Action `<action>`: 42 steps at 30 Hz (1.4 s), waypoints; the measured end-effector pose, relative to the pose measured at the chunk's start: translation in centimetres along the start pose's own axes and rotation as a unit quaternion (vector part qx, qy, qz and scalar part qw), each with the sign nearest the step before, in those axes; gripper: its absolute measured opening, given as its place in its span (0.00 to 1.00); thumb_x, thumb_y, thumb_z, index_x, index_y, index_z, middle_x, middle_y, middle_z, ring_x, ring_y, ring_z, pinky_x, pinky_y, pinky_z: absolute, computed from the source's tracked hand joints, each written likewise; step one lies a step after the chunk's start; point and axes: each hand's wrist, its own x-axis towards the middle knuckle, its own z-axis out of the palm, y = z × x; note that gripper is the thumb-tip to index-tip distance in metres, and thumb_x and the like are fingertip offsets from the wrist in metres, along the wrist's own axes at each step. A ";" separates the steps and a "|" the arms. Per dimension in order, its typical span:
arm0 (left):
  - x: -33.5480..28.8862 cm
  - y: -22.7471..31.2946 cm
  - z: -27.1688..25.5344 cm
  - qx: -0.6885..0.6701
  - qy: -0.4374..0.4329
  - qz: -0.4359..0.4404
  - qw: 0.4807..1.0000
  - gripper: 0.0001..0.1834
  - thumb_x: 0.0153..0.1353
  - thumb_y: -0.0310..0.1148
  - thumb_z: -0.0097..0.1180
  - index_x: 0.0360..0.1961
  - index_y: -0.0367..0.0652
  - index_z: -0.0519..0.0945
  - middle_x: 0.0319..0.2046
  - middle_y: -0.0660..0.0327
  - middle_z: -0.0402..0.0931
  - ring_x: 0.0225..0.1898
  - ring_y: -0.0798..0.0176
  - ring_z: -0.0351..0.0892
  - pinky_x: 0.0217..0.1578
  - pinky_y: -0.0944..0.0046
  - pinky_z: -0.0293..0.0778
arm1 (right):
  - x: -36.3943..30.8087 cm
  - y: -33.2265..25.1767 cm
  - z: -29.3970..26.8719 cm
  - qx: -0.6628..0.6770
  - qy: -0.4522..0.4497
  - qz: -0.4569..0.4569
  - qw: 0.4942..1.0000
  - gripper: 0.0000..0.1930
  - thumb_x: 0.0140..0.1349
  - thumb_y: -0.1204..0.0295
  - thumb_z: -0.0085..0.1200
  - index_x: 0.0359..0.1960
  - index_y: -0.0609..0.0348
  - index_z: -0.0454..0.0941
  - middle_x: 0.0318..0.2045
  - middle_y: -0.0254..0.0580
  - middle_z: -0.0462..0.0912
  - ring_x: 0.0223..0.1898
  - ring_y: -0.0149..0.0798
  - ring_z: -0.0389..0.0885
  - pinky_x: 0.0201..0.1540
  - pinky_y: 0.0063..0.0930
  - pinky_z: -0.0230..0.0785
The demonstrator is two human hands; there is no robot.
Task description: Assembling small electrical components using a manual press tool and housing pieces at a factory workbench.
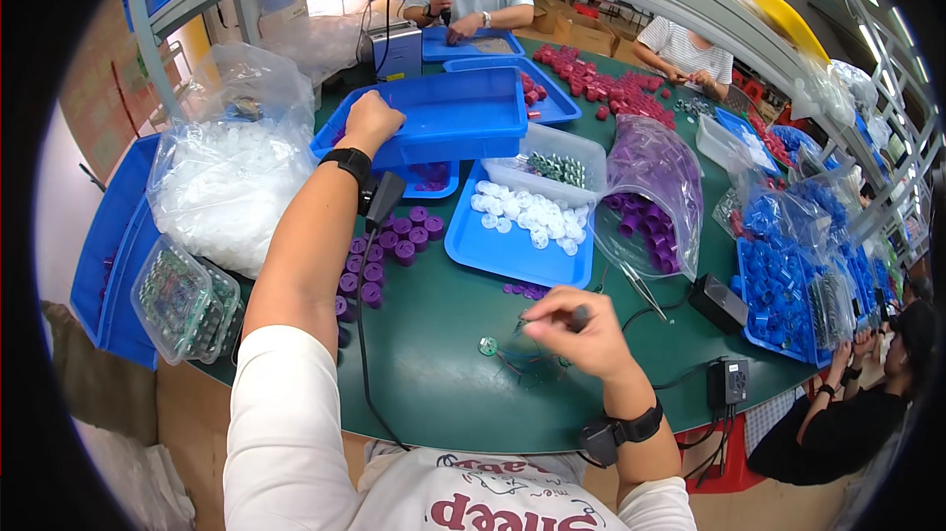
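Note:
My left hand reaches over the left end of a blue bin, its fingers curled; what they hold, if anything, is hidden. Over the table front, my right hand is closed around a short dark-handled tool, whose working end I cannot make out. Just left of that hand lies a small round green circuit board with thin wires trailing from it. Purple round caps stand in rows beside my left forearm. A blue tray of white translucent discs lies between my hands.
Metal tweezers lie right of my right hand, near a black box with cables. A bag of purple cups and a bin of blue parts stand right. White parts fill a bag left. Co-workers sit around the table.

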 end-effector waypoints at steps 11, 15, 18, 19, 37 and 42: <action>-10.9 5.1 0.5 -0.102 -0.003 0.383 0.918 0.08 0.45 0.32 0.61 0.24 0.37 0.79 0.25 0.50 0.76 0.31 0.48 0.76 0.35 0.54 0.72 | 1.1 4.1 3.5 -0.491 -0.233 -0.106 0.833 0.08 0.43 0.80 0.52 0.28 0.62 0.78 0.29 0.46 0.74 0.28 0.50 0.77 0.31 0.41 0.70; -15.4 5.9 4.6 -0.003 -0.167 0.422 0.891 0.09 0.46 0.33 0.60 0.23 0.36 0.81 0.25 0.48 0.77 0.32 0.48 0.77 0.36 0.53 0.73 | 0.4 3.4 3.0 -0.483 -0.197 -0.145 0.841 0.10 0.41 0.78 0.54 0.29 0.61 0.77 0.27 0.42 0.74 0.26 0.47 0.77 0.27 0.38 0.69; -16.4 7.1 7.0 0.168 -0.182 0.364 0.898 0.10 0.45 0.33 0.58 0.23 0.34 0.81 0.27 0.45 0.77 0.33 0.46 0.78 0.38 0.53 0.75 | -0.4 2.2 2.0 -0.367 -0.116 -0.175 0.906 0.11 0.41 0.81 0.55 0.31 0.61 0.78 0.25 0.42 0.76 0.22 0.45 0.75 0.24 0.35 0.68; -16.5 7.2 7.6 0.167 -0.181 0.367 0.897 0.10 0.45 0.33 0.58 0.23 0.34 0.81 0.27 0.45 0.77 0.33 0.46 0.78 0.38 0.53 0.75 | -0.7 2.2 1.6 -0.370 -0.114 -0.174 0.906 0.11 0.41 0.81 0.55 0.31 0.61 0.78 0.25 0.42 0.76 0.22 0.45 0.75 0.24 0.35 0.68; -27.0 4.6 -0.2 -0.579 -0.432 -0.081 0.686 0.07 0.58 0.32 0.57 0.31 0.39 0.79 0.23 0.64 0.77 0.21 0.75 0.72 0.23 0.76 0.68 | -1.8 2.2 0.5 0.251 0.162 0.061 0.952 0.03 0.55 0.79 0.55 0.30 0.66 0.75 0.22 0.39 0.79 0.14 0.20 0.62 0.17 0.14 0.51; -29.0 3.7 0.0 -0.613 -0.393 -0.065 0.683 0.05 0.58 0.27 0.56 0.33 0.36 0.78 0.25 0.60 0.79 0.22 0.73 0.75 0.24 0.75 0.72 | -2.0 2.9 1.8 0.210 0.162 0.063 0.962 0.03 0.56 0.77 0.56 0.30 0.63 0.76 0.22 0.34 0.79 0.19 0.17 0.66 0.20 0.13 0.54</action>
